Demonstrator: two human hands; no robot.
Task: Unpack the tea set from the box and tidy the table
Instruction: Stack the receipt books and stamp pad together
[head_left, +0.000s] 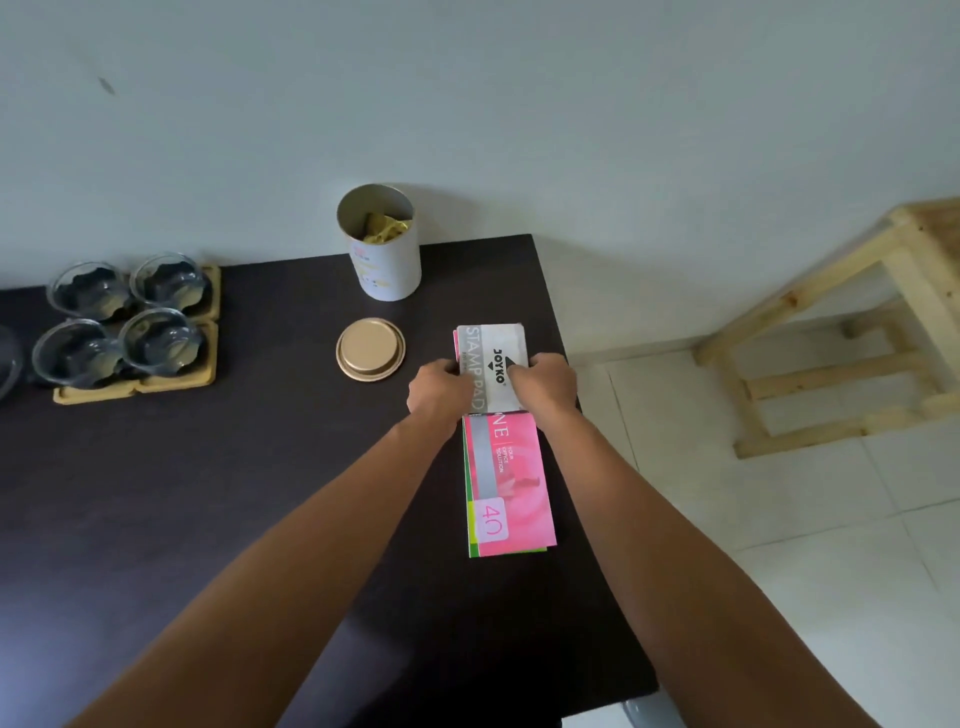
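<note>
A white and grey stamp pad box (493, 348) lies near the right edge of the dark table (234, 493). My left hand (439, 389) grips its left side and my right hand (545, 382) grips its right side. The box lies on the far end of a pink booklet (511, 486) stacked on a green one. Several glass tea cups (124, 325) sit on wooden coasters (156, 384) at the far left. An open white tin (387, 265) with gold packets inside stands by the wall, and its gold lid (370, 349) lies flat in front of it.
The table ends just right of the booklets, with white floor tiles (805, 545) beyond. A pale wooden stool (831, 332) stands on the floor at the right. A plain wall (467, 104) runs behind the table. A glass rim (6, 358) shows at the left frame edge.
</note>
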